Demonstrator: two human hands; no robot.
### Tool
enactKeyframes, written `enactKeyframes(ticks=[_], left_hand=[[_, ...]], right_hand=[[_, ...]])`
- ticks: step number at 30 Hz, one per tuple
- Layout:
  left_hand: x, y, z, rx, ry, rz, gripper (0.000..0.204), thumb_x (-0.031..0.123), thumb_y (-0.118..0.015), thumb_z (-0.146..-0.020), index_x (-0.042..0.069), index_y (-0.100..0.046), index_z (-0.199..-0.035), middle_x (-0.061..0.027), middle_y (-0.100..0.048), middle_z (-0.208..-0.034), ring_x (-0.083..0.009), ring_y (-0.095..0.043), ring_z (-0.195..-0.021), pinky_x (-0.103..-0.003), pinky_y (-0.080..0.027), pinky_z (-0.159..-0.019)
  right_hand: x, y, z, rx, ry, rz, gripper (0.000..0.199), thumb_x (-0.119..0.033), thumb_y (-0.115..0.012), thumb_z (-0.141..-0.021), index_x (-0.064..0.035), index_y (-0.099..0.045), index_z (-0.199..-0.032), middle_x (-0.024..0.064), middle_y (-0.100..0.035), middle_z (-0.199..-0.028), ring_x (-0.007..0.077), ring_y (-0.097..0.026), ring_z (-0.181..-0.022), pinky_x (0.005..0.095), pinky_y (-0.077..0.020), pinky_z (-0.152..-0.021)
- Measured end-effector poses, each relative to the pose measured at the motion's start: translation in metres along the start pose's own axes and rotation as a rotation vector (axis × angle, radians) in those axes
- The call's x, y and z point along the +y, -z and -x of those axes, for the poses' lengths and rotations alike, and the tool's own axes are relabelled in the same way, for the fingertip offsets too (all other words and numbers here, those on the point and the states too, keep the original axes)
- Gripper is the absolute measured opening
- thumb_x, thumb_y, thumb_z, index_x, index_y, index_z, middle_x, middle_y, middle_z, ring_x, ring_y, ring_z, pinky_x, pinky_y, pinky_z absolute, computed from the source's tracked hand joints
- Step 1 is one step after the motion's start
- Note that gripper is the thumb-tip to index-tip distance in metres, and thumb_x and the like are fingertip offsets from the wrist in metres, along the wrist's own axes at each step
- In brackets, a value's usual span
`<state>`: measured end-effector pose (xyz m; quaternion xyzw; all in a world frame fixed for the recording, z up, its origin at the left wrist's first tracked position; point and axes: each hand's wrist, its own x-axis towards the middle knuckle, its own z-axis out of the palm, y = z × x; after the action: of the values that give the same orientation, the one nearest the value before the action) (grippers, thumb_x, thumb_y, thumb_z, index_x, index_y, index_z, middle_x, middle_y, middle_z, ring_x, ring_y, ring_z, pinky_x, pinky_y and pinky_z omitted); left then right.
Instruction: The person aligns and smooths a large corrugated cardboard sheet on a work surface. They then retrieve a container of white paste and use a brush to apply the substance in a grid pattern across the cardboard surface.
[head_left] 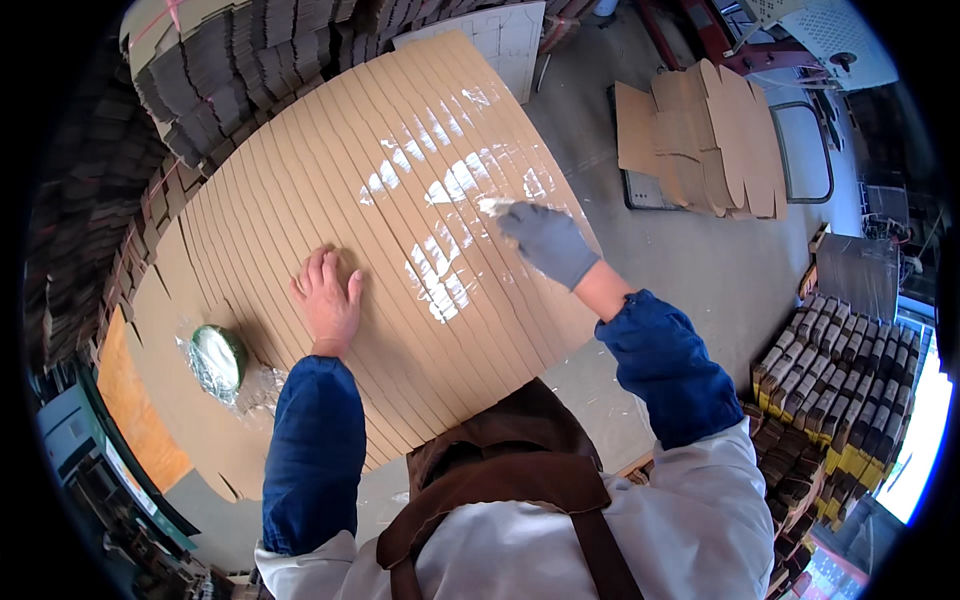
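Spreading glue over fanned cardboard flaps — one hand bracing, one hand wiping.

The gloved right hand (545, 240) is closing around a small pale pad or brush (494, 208) — too blurred to tell which — and is pressing it onto the staggered cardboard sheets (330, 170), where wet glue streaks (440, 235) are shining just left of and below the glove. The bare left hand (327, 300) is lying flat with fingers spread, holding nothing, pinning the sheets well to the left of the wet patch. A foil-wrapped glue bowl (217, 358) is sitting just left of that hand's wrist. To do this well, I judge the strokes should be running along the exposed strips, keeping the coat thin and even, while the flat hand is keeping the fan from sliding and staying off the wet glue.
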<state>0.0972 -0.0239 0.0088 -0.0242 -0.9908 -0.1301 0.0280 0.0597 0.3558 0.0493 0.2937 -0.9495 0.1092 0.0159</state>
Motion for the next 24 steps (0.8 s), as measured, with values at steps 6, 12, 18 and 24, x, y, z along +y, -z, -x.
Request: enactKeyframes(ticks=[6, 12, 18, 24], left_hand=[[-0.005, -0.017, 0.005, 0.029, -0.019, -0.027, 0.052, 0.041, -0.066, -0.091, 0.015, -0.054, -0.134, -0.0056, -0.047, -0.146, -0.0287, -0.036, -0.142, -0.062, -0.024, -0.114], [-0.005, -0.017, 0.003, 0.023, 0.009, -0.024, 0.052, 0.041, -0.067, -0.09, 0.015, -0.055, -0.133, -0.0041, -0.048, -0.146, -0.0288, -0.037, -0.141, -0.063, -0.023, -0.115], [-0.003, -0.019, 0.002, 0.023, 0.015, -0.023, 0.053, 0.04, -0.067, -0.089, 0.014, -0.055, -0.133, -0.0061, -0.047, -0.146, -0.03, -0.037, -0.141, -0.064, -0.022, -0.116], [0.0, -0.015, 0.001, -0.017, 0.03, -0.021, 0.053, 0.039, -0.068, -0.088, 0.013, -0.055, -0.132, -0.007, -0.047, -0.146, -0.0314, -0.037, -0.141, -0.065, -0.021, -0.116]], right_hand=[[-0.013, -0.01, -0.038, 0.084, -0.1, -0.066, 0.033, -0.011, -0.064, -0.085, -0.0145, -0.063, -0.118, 0.0107, -0.066, -0.107, 0.0293, -0.07, -0.084, 0.0433, -0.0581, -0.07], [-0.004, -0.03, -0.076, 0.024, -0.123, -0.064, 0.04, -0.008, -0.066, -0.082, -0.016, -0.063, -0.122, 0.0087, -0.066, -0.112, 0.0291, -0.068, -0.092, 0.0423, -0.0573, -0.076], [-0.02, -0.002, -0.091, 0.082, -0.029, -0.126, 0.04, -0.005, -0.062, -0.085, -0.0195, -0.066, -0.121, 0.0071, -0.064, -0.115, 0.0307, -0.069, -0.092, 0.0425, -0.0575, -0.076], [0.079, -0.022, -0.15, 0.081, -0.383, -0.005, 0.027, -0.016, -0.06, -0.092, -0.0191, -0.067, -0.117, 0.0108, -0.064, -0.112, 0.0354, -0.068, -0.091, 0.0456, -0.056, -0.077]])
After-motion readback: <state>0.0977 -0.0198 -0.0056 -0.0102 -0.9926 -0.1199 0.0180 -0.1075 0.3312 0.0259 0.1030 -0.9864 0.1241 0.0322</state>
